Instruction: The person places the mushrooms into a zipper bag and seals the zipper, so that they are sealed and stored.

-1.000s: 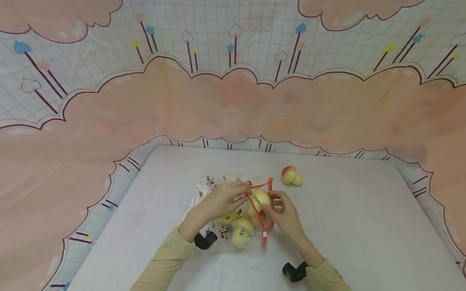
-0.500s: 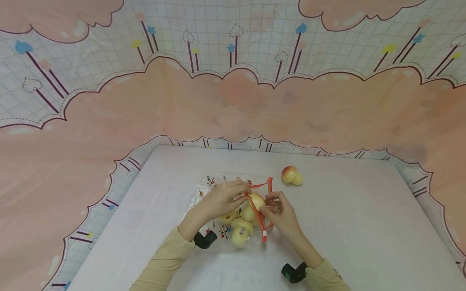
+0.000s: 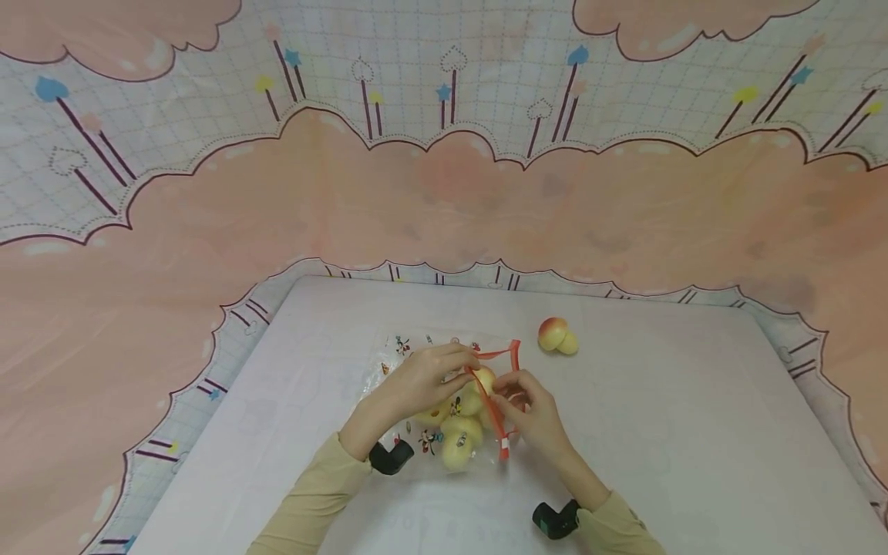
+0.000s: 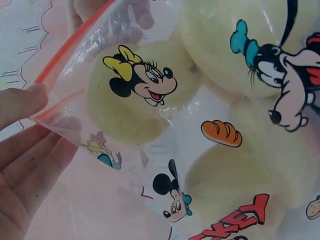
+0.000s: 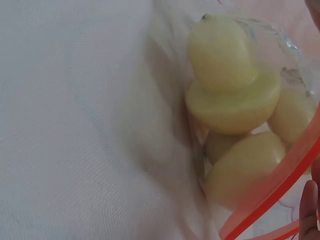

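A pale cloth covers the table [image 3: 666, 432], with pink cloud-print fabric hung behind it. My left hand [image 3: 423, 381] pinches the red zip edge of the clear cartoon-printed bag [image 3: 416, 401], fingers curled on the plastic. My right hand [image 3: 530, 412] grips the opposite rim, fingers bent round it. Yellow peach pieces [image 3: 458, 443] lie inside the bag; one reddish peach [image 3: 555, 335] sits apart on the cloth.

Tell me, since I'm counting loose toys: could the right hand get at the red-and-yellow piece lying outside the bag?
Probably yes: the piece lies alone on the table, nothing between, but the right hand is busy at the bag.
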The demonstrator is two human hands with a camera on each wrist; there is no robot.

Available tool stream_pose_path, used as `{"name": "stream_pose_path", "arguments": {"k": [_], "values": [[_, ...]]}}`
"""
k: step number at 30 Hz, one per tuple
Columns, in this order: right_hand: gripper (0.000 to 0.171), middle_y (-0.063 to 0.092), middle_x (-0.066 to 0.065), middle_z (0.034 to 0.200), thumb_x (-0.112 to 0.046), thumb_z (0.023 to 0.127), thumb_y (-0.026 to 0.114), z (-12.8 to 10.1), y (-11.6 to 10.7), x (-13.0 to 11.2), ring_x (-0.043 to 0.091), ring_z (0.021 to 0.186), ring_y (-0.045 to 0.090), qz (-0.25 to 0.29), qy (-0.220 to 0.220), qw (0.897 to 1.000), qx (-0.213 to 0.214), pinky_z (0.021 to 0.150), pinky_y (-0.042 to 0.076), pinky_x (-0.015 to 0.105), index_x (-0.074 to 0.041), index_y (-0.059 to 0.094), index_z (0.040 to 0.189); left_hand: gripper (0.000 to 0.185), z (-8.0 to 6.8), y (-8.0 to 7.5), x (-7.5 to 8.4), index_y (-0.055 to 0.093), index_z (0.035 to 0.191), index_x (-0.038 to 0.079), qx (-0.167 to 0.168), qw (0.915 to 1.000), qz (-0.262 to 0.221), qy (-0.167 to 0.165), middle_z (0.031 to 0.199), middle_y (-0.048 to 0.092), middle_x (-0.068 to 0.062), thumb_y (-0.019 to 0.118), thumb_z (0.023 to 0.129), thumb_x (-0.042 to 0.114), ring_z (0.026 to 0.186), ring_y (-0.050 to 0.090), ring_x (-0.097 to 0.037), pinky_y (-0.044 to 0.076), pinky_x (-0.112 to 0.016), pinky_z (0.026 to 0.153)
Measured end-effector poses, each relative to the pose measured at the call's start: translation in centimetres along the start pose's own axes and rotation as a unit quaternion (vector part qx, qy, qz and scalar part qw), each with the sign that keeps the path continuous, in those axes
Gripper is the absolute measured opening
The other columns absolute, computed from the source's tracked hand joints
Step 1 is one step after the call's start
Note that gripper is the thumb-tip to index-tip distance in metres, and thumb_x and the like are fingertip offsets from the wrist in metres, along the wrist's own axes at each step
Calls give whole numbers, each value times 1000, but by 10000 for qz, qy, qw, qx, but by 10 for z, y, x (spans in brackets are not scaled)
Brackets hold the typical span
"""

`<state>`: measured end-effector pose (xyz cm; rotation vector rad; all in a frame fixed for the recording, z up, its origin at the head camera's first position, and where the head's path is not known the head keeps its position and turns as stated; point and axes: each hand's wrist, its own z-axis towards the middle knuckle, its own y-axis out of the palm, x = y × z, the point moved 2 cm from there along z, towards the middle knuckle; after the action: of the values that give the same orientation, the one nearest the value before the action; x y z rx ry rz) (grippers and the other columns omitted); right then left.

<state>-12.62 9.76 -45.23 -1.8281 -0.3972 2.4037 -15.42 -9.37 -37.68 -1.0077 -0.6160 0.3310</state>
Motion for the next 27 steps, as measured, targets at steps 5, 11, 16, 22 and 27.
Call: {"name": "stream_pose_path", "arguments": {"k": [5, 11, 16, 22, 27], "values": [[20, 67, 13, 108, -8, 93, 61, -2, -1, 0, 5, 96, 57, -8, -189, 9993, -327, 81, 49, 20, -5, 65, 112, 16, -1, 0, -1, 70, 104, 8, 104, 9999, 1, 46, 111, 71, -7, 67, 89, 12, 103, 69, -18, 55, -28, 92], [25, 66, 7, 119, -19, 98, 54, -3, 2, 3, 9, 105, 57, -285, 165, 9967, -743, 90, 48, 26, -11, 64, 120, 15, 0, 0, 0, 70, 103, 8, 121, 9999, 35, 99, 110, 71, -5, 67, 89, 13, 103, 69, -17, 54, -28, 94], [25, 67, 6, 118, -21, 100, 51, -4, 0, 1, 14, 108, 59, -300, 333, 9969, -654, 93, 48, 29, -12, 65, 118, 16, -1, 0, -1, 70, 104, 8, 130, 9999, 82, 73, 110, 71, -6, 68, 89, 12, 104, 68, -18, 54, -30, 95], [22, 68, 8, 112, -17, 99, 51, -4, -9, 1, 12, 104, 60, -340, 132, 9981, -491, 95, 49, 29, -9, 66, 113, 16, -1, 0, -1, 70, 104, 8, 158, 9998, 56, 101, 109, 71, -5, 68, 89, 12, 97, 69, -15, 55, -29, 94], [21, 69, 8, 111, -17, 100, 50, -5, -16, 3, 23, 107, 62, -412, 162, 9978, -498, 94, 49, 34, -10, 67, 112, 16, -1, 0, -2, 69, 105, 9, 90, 9999, -19, 54, 110, 71, -6, 67, 89, 13, 97, 69, -14, 57, -26, 88]]}}
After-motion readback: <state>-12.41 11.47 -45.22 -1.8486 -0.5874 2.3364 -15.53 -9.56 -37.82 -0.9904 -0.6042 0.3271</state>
